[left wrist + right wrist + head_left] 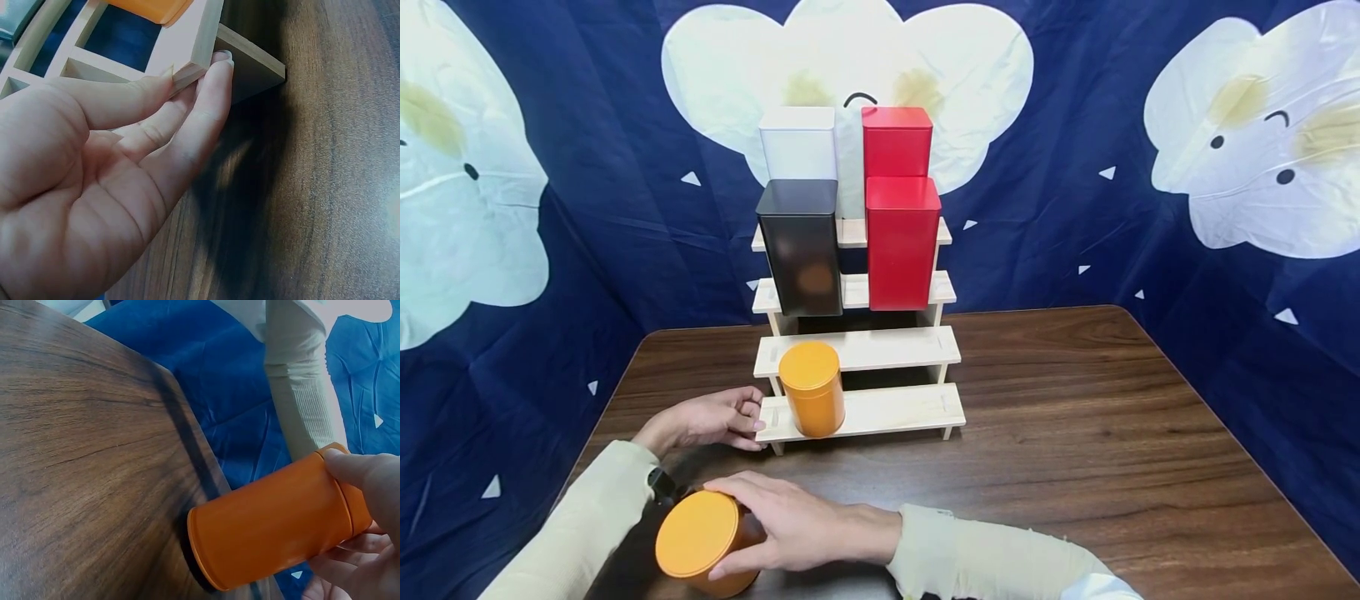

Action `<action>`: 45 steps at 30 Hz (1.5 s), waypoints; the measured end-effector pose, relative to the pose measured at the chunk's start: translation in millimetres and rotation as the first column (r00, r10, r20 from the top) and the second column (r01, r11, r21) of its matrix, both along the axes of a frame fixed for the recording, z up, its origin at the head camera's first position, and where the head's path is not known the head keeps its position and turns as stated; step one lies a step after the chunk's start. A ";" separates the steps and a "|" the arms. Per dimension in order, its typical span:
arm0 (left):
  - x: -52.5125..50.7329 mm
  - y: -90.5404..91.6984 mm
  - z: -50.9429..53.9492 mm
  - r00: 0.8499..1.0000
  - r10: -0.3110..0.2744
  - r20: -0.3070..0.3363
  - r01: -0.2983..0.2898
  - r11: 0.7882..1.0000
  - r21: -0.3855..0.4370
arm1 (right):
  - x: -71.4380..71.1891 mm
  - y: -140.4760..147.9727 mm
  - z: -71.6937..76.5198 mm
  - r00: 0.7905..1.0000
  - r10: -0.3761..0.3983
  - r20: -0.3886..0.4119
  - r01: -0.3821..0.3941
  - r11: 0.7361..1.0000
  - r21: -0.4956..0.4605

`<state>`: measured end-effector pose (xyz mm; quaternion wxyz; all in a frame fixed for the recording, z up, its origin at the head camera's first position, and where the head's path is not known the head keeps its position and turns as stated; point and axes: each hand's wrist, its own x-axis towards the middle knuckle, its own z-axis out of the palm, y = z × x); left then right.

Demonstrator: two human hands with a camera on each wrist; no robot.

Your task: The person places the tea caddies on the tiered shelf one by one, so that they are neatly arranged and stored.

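My right hand grips a round orange tin near its lid, at the front left of the table. In the right wrist view the tin stands at the table's edge; whether its base touches the wood I cannot tell. My left hand pinches the left end of a wooden stepped rack's lowest board, thumb above and fingers beneath, as the left wrist view shows at the board's corner. A second orange tin stands upright toward the left of that lowest step.
Higher on the rack stand a black square tin, a white tin behind it, a front red tin and a rear red tin. A dark wood table carries the rack. Blue cloth with white clouds hangs around it.
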<state>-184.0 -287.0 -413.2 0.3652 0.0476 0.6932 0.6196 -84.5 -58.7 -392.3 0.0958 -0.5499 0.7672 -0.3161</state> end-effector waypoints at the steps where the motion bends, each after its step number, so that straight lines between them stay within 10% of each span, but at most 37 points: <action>1: 0.0 -0.1 0.1 1.000 -0.001 0.001 0.001 1.000 0.000 | 0.0 1.5 1.2 1.000 0.000 0.001 0.000 1.000 -0.002; 45: -0.9 3.2 5.4 0.998 0.015 0.054 -0.014 1.000 -0.023 | -23.9 88.4 36.1 0.982 -0.174 0.067 0.183 0.967 -0.175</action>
